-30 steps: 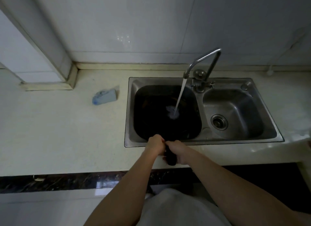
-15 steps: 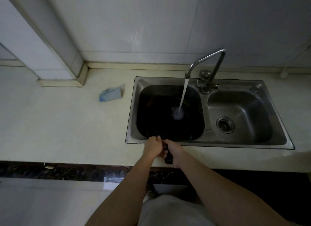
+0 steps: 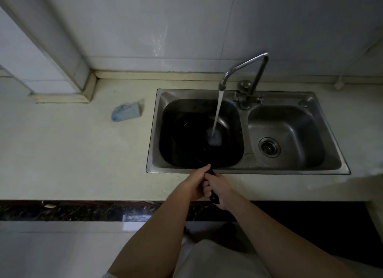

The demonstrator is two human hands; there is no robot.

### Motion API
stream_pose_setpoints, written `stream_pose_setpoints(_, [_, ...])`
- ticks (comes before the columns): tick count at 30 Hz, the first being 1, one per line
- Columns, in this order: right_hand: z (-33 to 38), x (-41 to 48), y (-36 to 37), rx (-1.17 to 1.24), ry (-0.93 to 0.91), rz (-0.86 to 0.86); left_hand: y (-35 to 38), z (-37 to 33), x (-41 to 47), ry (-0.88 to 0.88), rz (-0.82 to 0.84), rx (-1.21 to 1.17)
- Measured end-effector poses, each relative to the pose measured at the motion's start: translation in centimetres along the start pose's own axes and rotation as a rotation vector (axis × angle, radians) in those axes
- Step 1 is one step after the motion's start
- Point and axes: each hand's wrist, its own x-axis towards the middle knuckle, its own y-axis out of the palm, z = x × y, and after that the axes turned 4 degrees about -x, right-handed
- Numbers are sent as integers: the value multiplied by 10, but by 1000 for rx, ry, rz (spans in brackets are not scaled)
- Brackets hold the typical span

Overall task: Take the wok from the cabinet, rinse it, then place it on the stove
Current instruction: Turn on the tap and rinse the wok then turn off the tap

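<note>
**Rinsing wok, two-hand grip**

Both hands clench the handle [image 3: 213, 196]: left hand [image 3: 193, 185] at 6 o'clock, right hand [image 3: 220, 189] behind it. Wok [image 3: 192, 139] sits in sink's [image 3: 244, 170] left basin at 12, under the tap stream [image 3: 217, 112]. Prob. heavy, stiff, wet, slippery; handle's the safest hold.

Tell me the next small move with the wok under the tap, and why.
Probably tilt and swirl the wok by its handle. Both hands, left and right, grip it, and the stream from the faucet strikes only one spot right of centre.
</note>
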Motion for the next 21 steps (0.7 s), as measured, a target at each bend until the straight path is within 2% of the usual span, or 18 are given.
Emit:
stream_pose_setpoints(4, [-10, -4, -10, -178, -94, -20, 5, 0, 9, -94, 13, 55])
stream_pose_setpoints(9, [-24, -10, -19, -286, -160, -47, 12, 9, 8, -110, -6, 83])
stream_pose_setpoints(17, [-48, -2, -17, -502, -387, -182, 18, 18, 12, 13, -54, 162])
stream_pose_setpoints(21, [-59, -3, -20, -550, -455, -162, 19, 27, 12, 96, -102, 173])
